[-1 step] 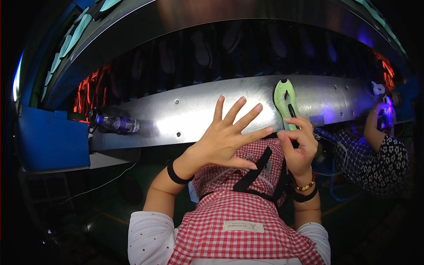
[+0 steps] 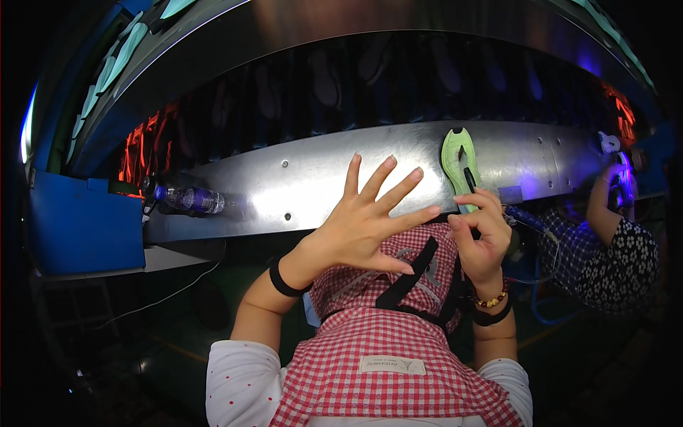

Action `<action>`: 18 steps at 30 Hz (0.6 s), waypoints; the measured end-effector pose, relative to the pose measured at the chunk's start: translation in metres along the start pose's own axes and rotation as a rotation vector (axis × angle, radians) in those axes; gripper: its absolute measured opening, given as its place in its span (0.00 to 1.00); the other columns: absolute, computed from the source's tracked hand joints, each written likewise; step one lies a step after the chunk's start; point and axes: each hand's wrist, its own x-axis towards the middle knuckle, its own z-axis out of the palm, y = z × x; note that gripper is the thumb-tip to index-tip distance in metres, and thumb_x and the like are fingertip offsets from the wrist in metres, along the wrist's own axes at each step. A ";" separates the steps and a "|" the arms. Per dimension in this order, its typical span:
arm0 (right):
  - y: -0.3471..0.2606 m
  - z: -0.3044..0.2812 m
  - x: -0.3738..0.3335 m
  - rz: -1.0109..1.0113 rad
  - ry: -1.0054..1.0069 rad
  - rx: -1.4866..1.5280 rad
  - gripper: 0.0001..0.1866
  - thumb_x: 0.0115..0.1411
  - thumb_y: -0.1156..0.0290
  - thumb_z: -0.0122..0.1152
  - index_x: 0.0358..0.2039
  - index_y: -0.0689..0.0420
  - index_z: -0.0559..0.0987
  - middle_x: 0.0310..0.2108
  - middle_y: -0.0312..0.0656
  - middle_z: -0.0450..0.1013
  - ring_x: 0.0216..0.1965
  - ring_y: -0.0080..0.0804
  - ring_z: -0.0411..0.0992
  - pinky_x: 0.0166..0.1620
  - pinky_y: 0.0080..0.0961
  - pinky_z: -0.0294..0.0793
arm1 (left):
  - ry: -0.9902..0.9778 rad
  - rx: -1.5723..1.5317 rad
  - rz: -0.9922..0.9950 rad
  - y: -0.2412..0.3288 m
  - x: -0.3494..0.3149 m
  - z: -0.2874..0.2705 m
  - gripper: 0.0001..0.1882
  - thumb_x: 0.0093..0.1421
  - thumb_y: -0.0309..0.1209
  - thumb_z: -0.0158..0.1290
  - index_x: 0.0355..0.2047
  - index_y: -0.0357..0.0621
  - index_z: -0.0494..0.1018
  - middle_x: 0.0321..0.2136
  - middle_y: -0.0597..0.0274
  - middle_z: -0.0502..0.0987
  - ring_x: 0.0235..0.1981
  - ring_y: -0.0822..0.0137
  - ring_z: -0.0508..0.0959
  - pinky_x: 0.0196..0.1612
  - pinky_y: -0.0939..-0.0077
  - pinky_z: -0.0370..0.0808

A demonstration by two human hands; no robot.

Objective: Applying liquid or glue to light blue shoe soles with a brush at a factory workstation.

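My left hand (image 2: 366,220) is held over the front edge of the metal bench, its fingers spread wide, nothing in it. Close to its little finger is my right hand (image 2: 484,231), with thumb and forefinger curled toward each other in a pinch. Whatever may be between those fingertips is too small to make out. Just beyond the right hand, a lime-green shoe-shaped piece (image 2: 450,158) rests lengthwise on the bench. A slim black tool (image 2: 469,179) shows over it, its near end hidden by my right fingers; whether they touch it, I cannot tell.
The metal bench (image 2: 263,188) spans left to right. At its left lies a clear bottle (image 2: 196,200) beside a blue box (image 2: 82,224). Dark shoe shapes line the recess behind. On the right, another person's arm (image 2: 603,210) reaches onto the bench under violet light.
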 end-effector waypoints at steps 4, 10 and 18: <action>-0.007 0.009 -0.003 0.218 0.053 0.089 0.08 0.47 0.81 0.60 0.30 0.62 0.75 0.21 0.40 0.74 0.31 0.35 0.72 0.46 0.33 0.65 | -0.022 -0.049 0.005 -0.001 -0.002 0.002 0.44 0.35 0.72 0.47 0.53 0.69 0.64 0.62 0.54 0.46 0.63 0.44 0.35 0.55 0.33 0.28; -0.002 0.010 -0.002 0.223 0.042 0.138 0.05 0.47 0.82 0.59 0.27 0.60 0.77 0.24 0.40 0.74 0.32 0.35 0.72 0.45 0.32 0.66 | -0.118 -0.341 0.100 -0.010 -0.007 -0.003 0.30 0.43 0.67 0.46 0.23 0.54 0.78 0.49 0.57 0.70 0.62 0.42 0.44 0.54 0.34 0.23; -0.010 0.021 0.012 -0.030 -0.094 -0.016 0.08 0.43 0.76 0.63 0.28 0.56 0.79 0.45 0.41 0.70 0.48 0.41 0.63 0.48 0.32 0.63 | -0.016 -1.151 0.041 -0.004 -0.008 0.015 0.27 0.49 0.57 0.45 0.09 0.48 0.71 0.34 0.65 0.78 0.61 0.45 0.48 0.55 0.36 0.21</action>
